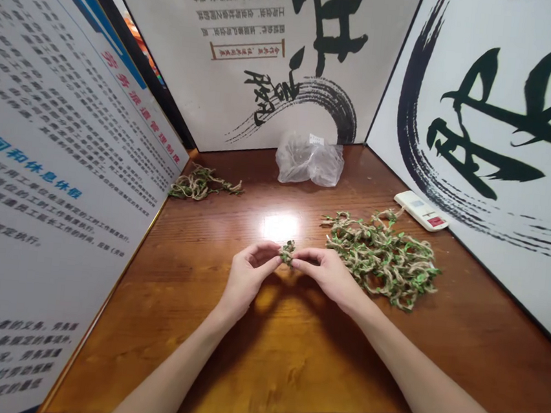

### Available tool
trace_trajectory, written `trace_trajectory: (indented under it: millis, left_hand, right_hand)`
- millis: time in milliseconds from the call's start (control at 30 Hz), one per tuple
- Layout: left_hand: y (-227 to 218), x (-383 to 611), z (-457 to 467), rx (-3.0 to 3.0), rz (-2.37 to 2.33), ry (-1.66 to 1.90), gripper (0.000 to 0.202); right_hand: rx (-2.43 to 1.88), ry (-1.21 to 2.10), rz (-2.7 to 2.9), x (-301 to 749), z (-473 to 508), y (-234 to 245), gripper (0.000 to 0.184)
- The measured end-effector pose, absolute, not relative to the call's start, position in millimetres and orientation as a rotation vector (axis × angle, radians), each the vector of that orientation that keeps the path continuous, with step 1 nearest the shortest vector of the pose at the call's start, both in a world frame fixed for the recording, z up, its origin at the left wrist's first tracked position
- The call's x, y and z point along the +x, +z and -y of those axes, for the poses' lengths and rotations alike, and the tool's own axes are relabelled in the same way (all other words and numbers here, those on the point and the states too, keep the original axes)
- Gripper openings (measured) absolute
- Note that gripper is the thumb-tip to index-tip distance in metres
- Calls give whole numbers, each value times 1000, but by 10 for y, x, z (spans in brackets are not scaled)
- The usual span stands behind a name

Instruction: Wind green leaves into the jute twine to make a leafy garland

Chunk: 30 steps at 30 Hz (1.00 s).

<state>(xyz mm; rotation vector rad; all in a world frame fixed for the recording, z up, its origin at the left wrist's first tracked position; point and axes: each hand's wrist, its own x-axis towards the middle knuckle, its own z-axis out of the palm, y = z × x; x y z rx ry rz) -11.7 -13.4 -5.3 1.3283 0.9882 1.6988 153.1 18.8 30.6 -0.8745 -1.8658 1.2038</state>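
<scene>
My left hand (248, 275) and my right hand (326, 275) meet at the middle of the wooden table, pinching a small bunch of jute twine with green leaves (287, 252) between their fingertips. To the right of my right hand lies a large tangled heap of the same leafy twine (382, 259), close to but apart from my wrist. A smaller heap of twine (202, 184) sits at the far left of the table, out of reach of both fingertips.
A crumpled clear plastic bag (309, 161) stands against the back wall. A white remote control (421, 211) lies at the right rear. Printed panels (52, 146) and calligraphy boards (488, 123) enclose the wooden table (240, 372) on three sides.
</scene>
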Motion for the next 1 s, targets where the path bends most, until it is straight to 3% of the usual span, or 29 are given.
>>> trace_trajectory:
  millis: [300,733,1000]
  left_hand:
    - [-4,-103,194,1520,-1090,1763,9]
    - [-9,-101,197,1677,-1128,1694,16]
    - [-25,-109,176,1886,-1167,1714,9]
  right_hand:
    - [-766,1265,1802,1531,-216,240,24]
    - [-832,828,1777,1474,-141,217,20]
    - [-831,939,1640,1460,-182,181,24]
